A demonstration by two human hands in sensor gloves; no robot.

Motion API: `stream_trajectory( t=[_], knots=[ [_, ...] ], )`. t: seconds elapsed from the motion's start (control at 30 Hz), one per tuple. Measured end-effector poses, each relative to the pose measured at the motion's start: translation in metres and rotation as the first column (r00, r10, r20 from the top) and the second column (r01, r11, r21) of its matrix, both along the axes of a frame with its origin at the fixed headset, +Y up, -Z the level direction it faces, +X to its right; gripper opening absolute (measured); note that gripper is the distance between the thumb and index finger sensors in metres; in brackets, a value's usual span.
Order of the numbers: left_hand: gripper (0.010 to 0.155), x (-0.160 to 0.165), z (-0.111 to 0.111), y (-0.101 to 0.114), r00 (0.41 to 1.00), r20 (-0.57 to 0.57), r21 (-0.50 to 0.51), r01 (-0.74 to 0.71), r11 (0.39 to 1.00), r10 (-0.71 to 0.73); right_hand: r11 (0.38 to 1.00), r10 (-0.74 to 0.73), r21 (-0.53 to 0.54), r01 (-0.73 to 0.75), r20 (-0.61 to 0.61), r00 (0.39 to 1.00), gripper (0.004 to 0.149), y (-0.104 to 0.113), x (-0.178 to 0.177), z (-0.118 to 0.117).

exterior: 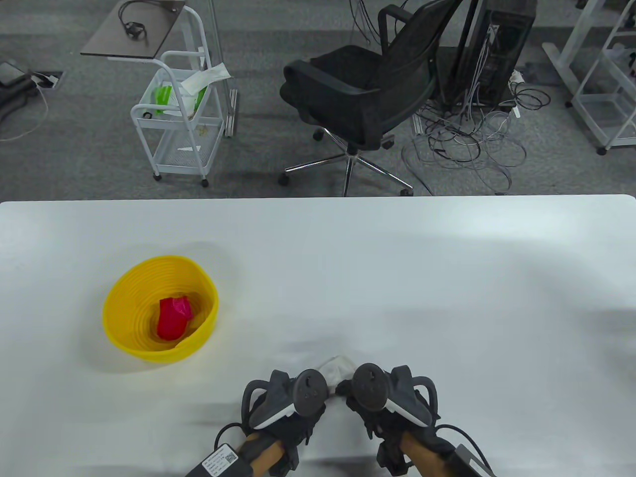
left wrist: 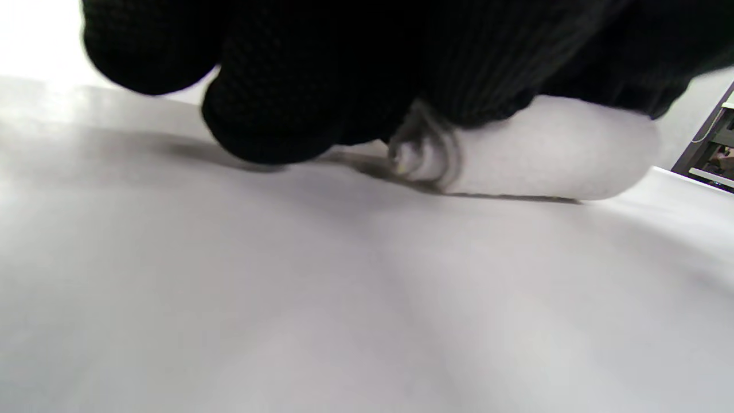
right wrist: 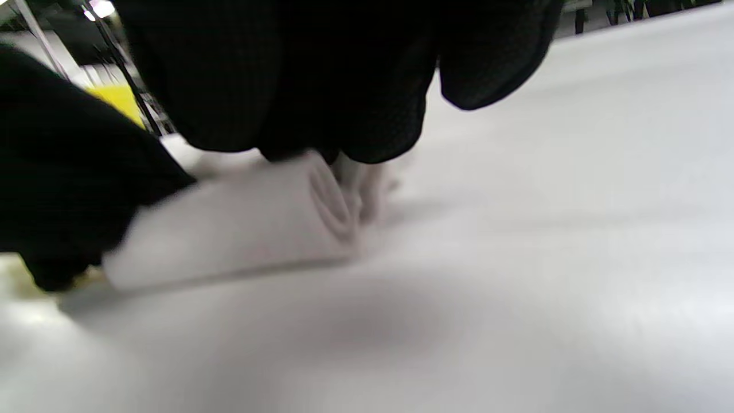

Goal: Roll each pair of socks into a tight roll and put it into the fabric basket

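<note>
I have both hands, left hand (exterior: 285, 397) and right hand (exterior: 387, 395), curled onto 1 white sock roll (exterior: 338, 368) at the near worktop (exterior: 447, 278) edge. Its long axis runs left-right. The yellow basket (exterior: 119, 293), holding 1 red roll (exterior: 174, 318), lies far-left, nearer my left hand.

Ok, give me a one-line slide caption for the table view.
Both hands, left hand and right hand, roll white socks on the table; red roll in yellow basket.

In the table view, trackers hide both hands' fingers and most of the white sock roll (exterior: 338, 368) at six o'clock; each grip cannot be told. Both wrist views are blurred, with the left hand (left wrist: 321, 74) and right hand (right wrist: 321, 74) cut off at twelve o'clock.
</note>
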State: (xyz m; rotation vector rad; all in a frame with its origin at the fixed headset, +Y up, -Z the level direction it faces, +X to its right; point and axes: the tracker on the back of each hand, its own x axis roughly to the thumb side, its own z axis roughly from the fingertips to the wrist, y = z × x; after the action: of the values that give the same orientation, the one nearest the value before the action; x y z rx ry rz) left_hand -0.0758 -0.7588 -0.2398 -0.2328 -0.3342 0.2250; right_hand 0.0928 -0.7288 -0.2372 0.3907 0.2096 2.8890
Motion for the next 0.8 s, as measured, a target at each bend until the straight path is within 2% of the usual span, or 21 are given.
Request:
stream_trajectory(
  t=[0.13,0.3,0.43,0.63,0.73,0.8],
  knots=[
    [0.042,-0.001,-0.001,0.001,1.0,-0.003,-0.023,-0.014,1.0,0.014,0.999,0.031,0.035,-0.028,-0.073,0.997,0.037,0.007,-0.008,0.011],
    [0.042,-0.002,0.0,0.0,1.0,-0.011,-0.015,-0.021,1.0,0.021,0.972,0.234,0.004,-0.235,-0.099,0.967,0.044,-0.008,-0.018,0.013],
    [0.044,-0.005,-0.001,0.006,0.998,-0.029,-0.017,-0.049,0.999,0.048,0.974,0.214,-0.061,-0.218,-0.067,0.975,0.049,-0.016,-0.014,0.007],
    [0.044,-0.01,0.002,0.029,0.992,-0.031,0.087,-0.122,0.989,0.125,0.969,0.231,-0.081,-0.234,-0.047,0.972,0.054,-0.021,-0.013,0.004],
    [0.047,-0.007,0.004,0.026,0.994,-0.009,0.083,-0.11,0.99,0.111,0.968,0.234,-0.084,-0.236,-0.036,0.972,0.055,-0.024,-0.014,0.003],
    [0.05,-0.004,0.004,0.019,0.998,0.008,0.035,-0.07,0.997,0.07,0.971,0.221,-0.085,-0.222,-0.025,0.975,0.053,-0.024,-0.013,0.002]
  ],
)
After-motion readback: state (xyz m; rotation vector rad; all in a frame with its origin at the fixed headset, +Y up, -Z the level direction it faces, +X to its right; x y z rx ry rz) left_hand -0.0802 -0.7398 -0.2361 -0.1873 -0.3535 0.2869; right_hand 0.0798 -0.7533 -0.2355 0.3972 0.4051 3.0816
